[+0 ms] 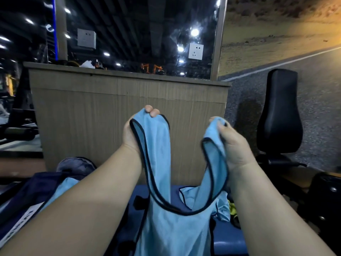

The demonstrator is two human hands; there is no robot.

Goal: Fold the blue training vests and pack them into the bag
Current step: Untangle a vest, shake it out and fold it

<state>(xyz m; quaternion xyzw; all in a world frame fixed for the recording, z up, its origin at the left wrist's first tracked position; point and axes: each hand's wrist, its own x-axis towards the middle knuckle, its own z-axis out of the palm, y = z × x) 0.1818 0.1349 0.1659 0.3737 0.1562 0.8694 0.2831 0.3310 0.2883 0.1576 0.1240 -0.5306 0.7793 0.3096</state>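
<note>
— Holding what in the left hand (132, 134)?
— Gripping one shoulder strap of a light blue vest (162, 231), fingertips (152, 112) curling over the top of the strap.
— And in the right hand (235, 145)?
— Bunching up the other strap, thumb pressing on the cloth, fingers wrapping round it. Holding both hands raised and apart, the left a little higher.
— Hanging how?
— Drooping between the two hands in a dark-edged neckline loop, then falling between the forearms and running out at the bottom of the view.
— Seeing more of the same cloth anywhere?
— Lying crumpled as a second vest (222, 206) on the blue padded counter (228, 242), just inside the right forearm, beside something yellow-green (232, 209). Also spreading as another light blue piece (62, 189) over a dark navy bag (29, 196) at the lower left, partly hiding behind the left forearm.
— Standing behind all that?
— Facing a brown wooden panel (129, 111), topped by a mirror (138, 34) bearing a white wall socket (196, 51). Rising at the right, a black padded seat back (280, 111). Peeking out beyond the bag, something grey (75, 164), too unclear for naming.
</note>
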